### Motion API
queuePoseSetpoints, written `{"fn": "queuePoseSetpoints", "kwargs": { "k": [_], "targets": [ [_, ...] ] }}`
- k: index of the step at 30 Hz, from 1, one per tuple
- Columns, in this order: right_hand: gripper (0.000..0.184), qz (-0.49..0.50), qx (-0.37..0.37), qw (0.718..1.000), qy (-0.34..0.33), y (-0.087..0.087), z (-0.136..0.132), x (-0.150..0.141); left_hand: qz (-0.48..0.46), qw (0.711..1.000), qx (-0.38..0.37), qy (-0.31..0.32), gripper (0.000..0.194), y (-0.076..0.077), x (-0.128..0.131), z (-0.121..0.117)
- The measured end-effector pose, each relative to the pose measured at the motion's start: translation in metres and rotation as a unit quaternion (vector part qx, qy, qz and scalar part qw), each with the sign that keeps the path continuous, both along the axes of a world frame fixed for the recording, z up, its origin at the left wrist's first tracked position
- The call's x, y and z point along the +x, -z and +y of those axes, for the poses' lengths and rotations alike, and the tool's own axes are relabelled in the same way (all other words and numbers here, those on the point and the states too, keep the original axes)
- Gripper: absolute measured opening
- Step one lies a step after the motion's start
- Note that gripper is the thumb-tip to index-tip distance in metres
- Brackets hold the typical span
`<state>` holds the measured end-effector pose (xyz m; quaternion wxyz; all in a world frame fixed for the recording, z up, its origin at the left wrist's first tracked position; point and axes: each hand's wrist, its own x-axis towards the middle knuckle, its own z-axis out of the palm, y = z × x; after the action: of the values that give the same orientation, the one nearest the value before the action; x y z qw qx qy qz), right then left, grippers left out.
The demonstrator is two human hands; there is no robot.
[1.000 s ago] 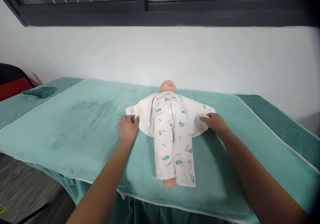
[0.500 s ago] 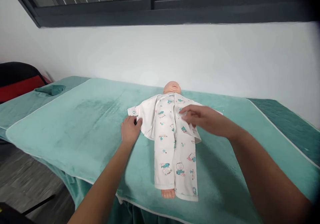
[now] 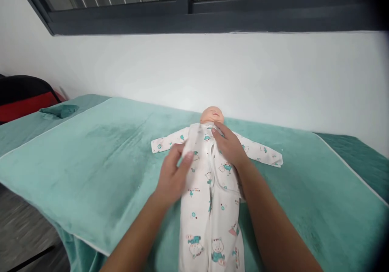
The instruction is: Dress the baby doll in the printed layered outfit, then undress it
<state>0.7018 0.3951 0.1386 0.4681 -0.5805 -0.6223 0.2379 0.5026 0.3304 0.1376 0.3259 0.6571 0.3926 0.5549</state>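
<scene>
A baby doll (image 3: 212, 114) lies on its back, dressed in a white printed baby jacket (image 3: 226, 167) and matching trousers (image 3: 217, 233). Both sleeves stretch out to the sides, and the doll's hands are hidden inside them. At the jacket's left front edge is my left hand (image 3: 174, 175), its thumb and fingers closing on the blurred cloth. My right hand (image 3: 229, 144) rests on the upper chest by the collar, fingers stretched out over the jacket. The feet are out of view below.
A teal cloth (image 3: 100, 154) covers the table and hangs over its front edge. Behind it rises a white wall (image 3: 136, 65) with a dark-framed window (image 3: 121, 23). A red and black object (image 3: 27, 98) stands at the far left.
The jacket's left front panel, spread outward before, now lies inward along the body. My left hand has moved inward with it; my right hand has moved up toward the collar. The view has shifted closer.
</scene>
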Motion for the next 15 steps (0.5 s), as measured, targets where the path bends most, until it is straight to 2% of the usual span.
{"fn": "queuePoseSetpoints", "kwargs": {
  "k": [1,3,6,8,10,13,15],
  "targets": [
    [0.050,0.017,0.006,1.000,-0.003,-0.001,0.000,0.001,0.073,0.996,0.030,0.040,0.014,-0.006,0.010,-0.005],
    [0.043,0.054,0.036,0.998,-0.007,-0.001,0.002,0.003,0.213,0.966,0.107,0.102,0.015,-0.011,0.026,-0.013],
    [0.037,0.067,0.108,0.992,-0.023,0.002,0.005,0.004,0.343,0.911,0.194,0.124,0.020,-0.002,0.034,-0.023],
    [0.041,0.031,0.150,0.987,-0.052,0.004,0.006,0.005,0.348,0.910,0.204,0.094,0.013,0.008,0.030,-0.029],
    [0.044,-0.015,0.176,0.981,-0.081,0.006,0.007,0.006,0.310,0.932,0.188,0.029,0.008,0.016,0.023,-0.035],
    [0.042,-0.066,0.194,0.974,-0.094,0.007,0.008,0.006,0.265,0.951,0.144,-0.063,0.014,0.025,0.012,-0.042],
    [0.040,-0.074,0.190,0.976,-0.077,0.007,0.009,0.006,0.249,0.959,0.117,-0.063,0.015,0.030,0.007,-0.048]
  ]
}}
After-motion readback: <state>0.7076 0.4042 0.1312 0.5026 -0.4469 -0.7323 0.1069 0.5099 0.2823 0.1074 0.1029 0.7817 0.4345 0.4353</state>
